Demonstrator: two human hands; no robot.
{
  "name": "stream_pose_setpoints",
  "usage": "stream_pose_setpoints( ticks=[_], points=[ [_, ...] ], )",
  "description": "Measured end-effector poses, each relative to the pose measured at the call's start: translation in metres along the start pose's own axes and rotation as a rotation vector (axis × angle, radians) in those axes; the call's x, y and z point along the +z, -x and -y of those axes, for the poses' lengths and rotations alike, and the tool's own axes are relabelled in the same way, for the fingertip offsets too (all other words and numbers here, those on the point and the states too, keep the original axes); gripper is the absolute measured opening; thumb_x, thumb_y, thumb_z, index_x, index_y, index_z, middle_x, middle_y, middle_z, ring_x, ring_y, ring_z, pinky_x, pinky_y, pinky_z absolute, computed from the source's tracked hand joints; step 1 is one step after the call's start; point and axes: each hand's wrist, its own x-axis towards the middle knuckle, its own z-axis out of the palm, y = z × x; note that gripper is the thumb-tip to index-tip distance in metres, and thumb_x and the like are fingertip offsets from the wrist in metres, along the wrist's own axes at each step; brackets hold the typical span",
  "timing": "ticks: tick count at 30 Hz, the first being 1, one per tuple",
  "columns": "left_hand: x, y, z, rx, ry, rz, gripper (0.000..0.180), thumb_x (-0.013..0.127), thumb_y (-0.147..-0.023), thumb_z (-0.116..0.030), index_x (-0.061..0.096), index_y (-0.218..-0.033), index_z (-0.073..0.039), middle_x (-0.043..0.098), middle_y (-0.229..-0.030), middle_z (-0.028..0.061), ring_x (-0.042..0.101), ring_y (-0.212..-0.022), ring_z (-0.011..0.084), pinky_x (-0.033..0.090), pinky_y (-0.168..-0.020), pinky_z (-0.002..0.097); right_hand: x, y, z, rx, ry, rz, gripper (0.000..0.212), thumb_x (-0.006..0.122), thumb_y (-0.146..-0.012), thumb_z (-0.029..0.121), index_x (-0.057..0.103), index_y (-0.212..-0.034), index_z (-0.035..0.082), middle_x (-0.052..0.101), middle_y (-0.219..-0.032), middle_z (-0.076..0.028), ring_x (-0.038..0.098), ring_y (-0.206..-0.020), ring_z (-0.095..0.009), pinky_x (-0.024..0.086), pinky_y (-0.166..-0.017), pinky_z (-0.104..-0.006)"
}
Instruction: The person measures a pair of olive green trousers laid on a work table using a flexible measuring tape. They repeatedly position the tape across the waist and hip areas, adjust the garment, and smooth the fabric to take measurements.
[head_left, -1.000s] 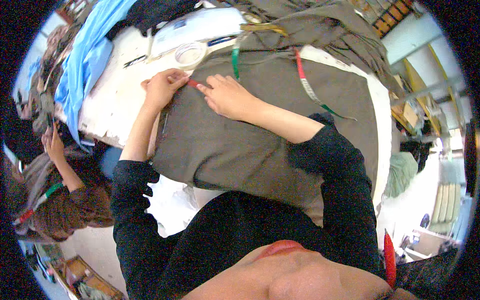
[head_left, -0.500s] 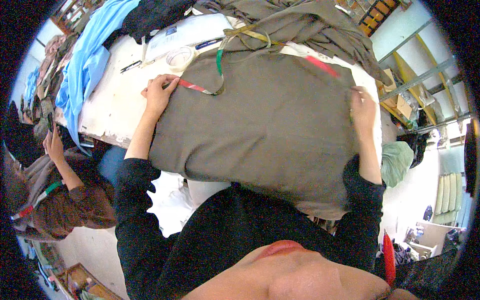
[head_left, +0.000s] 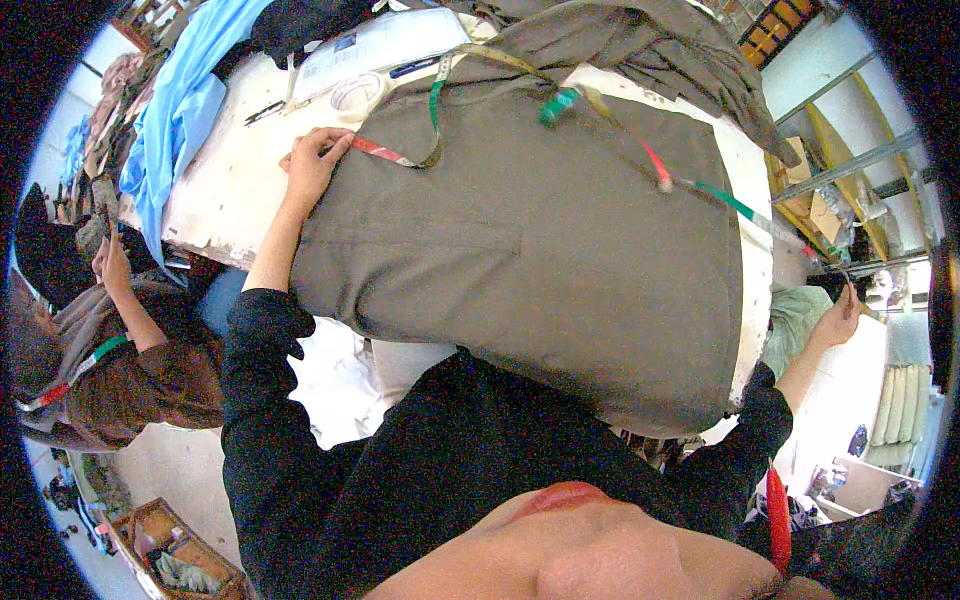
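Observation:
A grey-brown piece of cloth, apparently a garment (head_left: 560,230), lies spread over the near part of the white table (head_left: 215,215). My left hand (head_left: 312,168) pinches a multicoloured tape measure (head_left: 438,120) at the cloth's upper left edge. From there the tape loops up over the far cloth and comes back across the upper right of the garment. My right hand (head_left: 838,318) is out past the table's right edge, its fingers closed on the tape's far stretch. The tape slants down toward it, partly blurred.
A clear-wrapped sheet (head_left: 385,48), a roll of adhesive tape (head_left: 358,93), a blue pen (head_left: 412,68) and a dark slim tool (head_left: 262,112) lie at the back. Light-blue cloth (head_left: 175,150) hangs over the left edge. Another person's hand (head_left: 113,265) is at far left.
My right hand has swung from the cloth's right edge out to the right and down, drawing the tape measure along. The cloth lies flatter at right. My left hand has barely moved.

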Motion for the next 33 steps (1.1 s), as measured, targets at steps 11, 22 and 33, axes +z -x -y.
stream_pose_setpoints(
  ticks=[11,22,33],
  points=[
    [-0.002,0.002,-0.006,-0.006,0.008,-0.033,0.022,0.067,-0.091,-0.037,0.077,-0.101,-0.019,0.072,-0.103,-0.0009,0.066,-0.094,0.0173,0.032,-0.093,0.0398,-0.002,0.007,-0.002,0.196,0.153,0.735,0.039,0.057,-0.094,0.026,0.061,-0.13,0.011,0.064,-0.122,-0.007,0.062,-0.103,-0.018,0.051,-0.077,-0.0291],
    [-0.002,0.001,-0.009,-0.001,0.005,-0.043,0.021,0.069,-0.09,-0.035,0.077,-0.1,-0.017,0.073,-0.097,0.0016,0.068,-0.088,0.0172,0.041,-0.084,0.0355,0.011,0.101,0.189,-0.146,-0.03,0.89,0.032,0.069,-0.087,0.012,0.066,-0.119,0.009,0.07,-0.102,-0.009,0.067,-0.091,-0.021,0.052,-0.082,-0.0324],
    [0.002,-0.001,0.0,-0.01,0.092,-0.028,0.021,0.069,-0.09,-0.033,0.077,-0.1,-0.015,0.074,-0.099,0.0017,0.069,-0.093,0.0163,0.04,-0.085,0.0371,0.024,0.061,0.028,-0.22,0.3,0.355,0.029,0.061,-0.096,0.021,0.068,-0.122,0.013,0.054,-0.14,-0.011,0.057,-0.118,-0.024,0.047,-0.097,-0.0333]
  ],
)
